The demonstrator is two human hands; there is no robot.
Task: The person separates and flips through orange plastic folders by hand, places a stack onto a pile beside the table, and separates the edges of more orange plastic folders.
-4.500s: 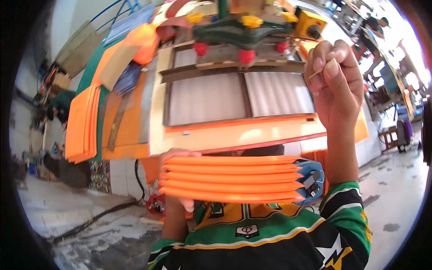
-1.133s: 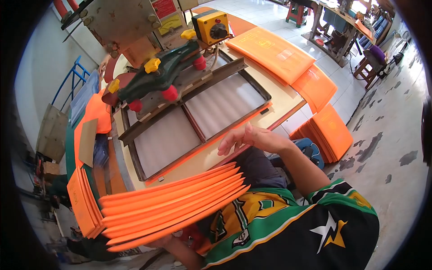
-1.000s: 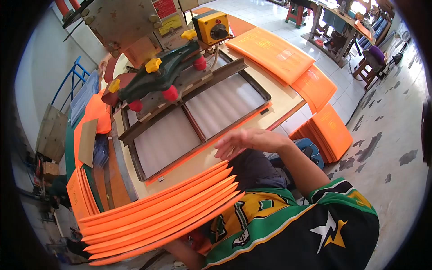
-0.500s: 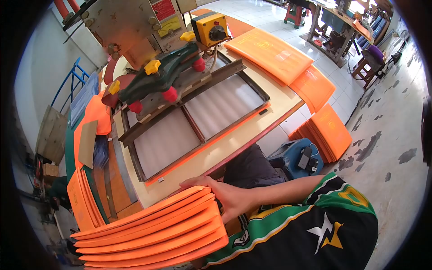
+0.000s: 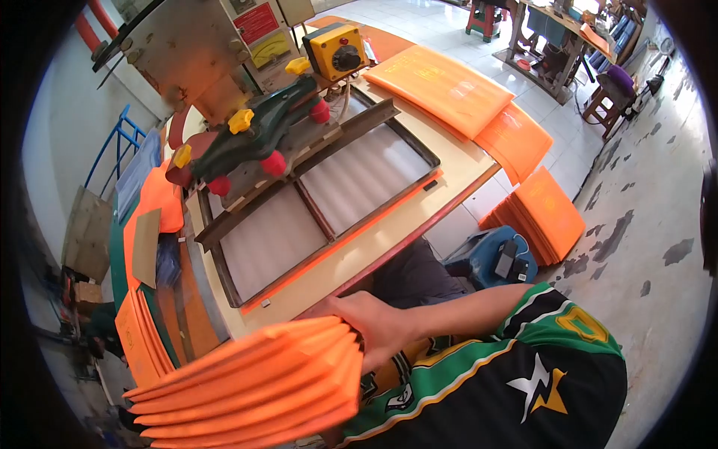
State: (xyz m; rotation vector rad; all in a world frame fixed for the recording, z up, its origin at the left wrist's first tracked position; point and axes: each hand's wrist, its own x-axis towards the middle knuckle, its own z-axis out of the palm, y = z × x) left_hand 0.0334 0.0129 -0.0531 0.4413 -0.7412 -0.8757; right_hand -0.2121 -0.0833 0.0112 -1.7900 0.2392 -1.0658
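Several orange covers (image 5: 254,382) form a fanned stack before the body, on the near side of the worktable (image 5: 374,239). Reaching across the shirt (image 5: 486,382), the right hand (image 5: 374,325) clasps their right end, fingers partly hidden. The left hand is out of sight; its grip cannot be told.

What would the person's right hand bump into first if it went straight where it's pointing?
Probably the orange stack: the right hand touches its end, though depth makes the exact line unclear.

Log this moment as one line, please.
right hand: gripping end of orange folder stack | left hand: hidden | metal frame: lying on cream tabletop
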